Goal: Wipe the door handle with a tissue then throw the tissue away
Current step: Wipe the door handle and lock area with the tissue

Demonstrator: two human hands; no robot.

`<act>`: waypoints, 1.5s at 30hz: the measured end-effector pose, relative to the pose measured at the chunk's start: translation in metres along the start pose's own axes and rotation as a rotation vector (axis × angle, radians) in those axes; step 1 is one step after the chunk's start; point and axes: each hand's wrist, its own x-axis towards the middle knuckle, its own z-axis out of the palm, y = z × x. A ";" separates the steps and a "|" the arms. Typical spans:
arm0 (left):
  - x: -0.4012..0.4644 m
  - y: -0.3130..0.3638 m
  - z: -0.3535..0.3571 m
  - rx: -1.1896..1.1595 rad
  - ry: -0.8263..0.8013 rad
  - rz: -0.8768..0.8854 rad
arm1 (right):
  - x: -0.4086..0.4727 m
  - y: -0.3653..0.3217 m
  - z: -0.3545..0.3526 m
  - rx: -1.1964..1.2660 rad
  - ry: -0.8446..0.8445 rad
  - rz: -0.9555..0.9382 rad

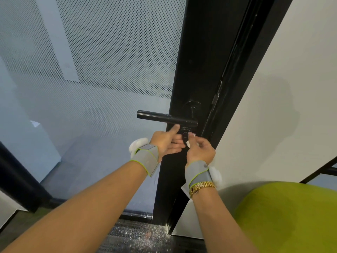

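Head view of a black door handle (166, 118) on a black door frame (191, 70), beside a dotted frosted glass panel (91, 61). The handle is a horizontal lever, projecting left from its round mount; a dark lock fitting sits directly below it.

Both hands are raised just under the lever. The left hand (166, 141) is loosely spread, palm turned toward the right, with one finger extended upward so that its tip touches or nearly touches the underside of the lever; it holds nothing that can be seen. The right hand (199, 149) is curled, with its fingers pinched on a small white tissue (188, 141), of which only scraps show above and below the fingers. The tissue lies at the lock fitting, just below the right end of the lever, close to the left hand's fingertips. Whether it presses on the metal cannot be told.

Both wrists carry grey bands with white pads; the right wrist also bears a gold watch (201, 187). A green seat (291, 216) fills the lower right corner.

Judged progress: the wiping stage is in hand, since the tissue is at the handle assembly. How much of the lever is already clean cannot be read. Disposal remains undone, and no bin is in view.
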 end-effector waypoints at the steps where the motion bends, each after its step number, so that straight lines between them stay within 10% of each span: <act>1: 0.001 0.001 0.001 0.030 0.022 0.004 | -0.002 0.007 -0.004 -0.003 0.001 0.075; 4: 0.004 0.005 0.003 0.073 0.067 -0.005 | -0.009 0.020 -0.010 0.039 0.002 0.190; 19: 0.012 0.012 0.007 0.187 0.077 0.018 | 0.001 -0.014 -0.004 -0.451 -0.070 -0.599; 30: 0.019 0.002 0.003 0.247 0.119 0.135 | 0.010 -0.020 -0.004 -0.710 -0.088 -0.710; 35: 0.020 0.000 0.002 0.191 0.119 0.133 | 0.011 -0.025 -0.006 -0.903 -0.213 -1.119; 45: 0.013 -0.003 0.005 0.102 0.040 0.086 | 0.013 -0.037 -0.009 -1.104 -0.305 -0.915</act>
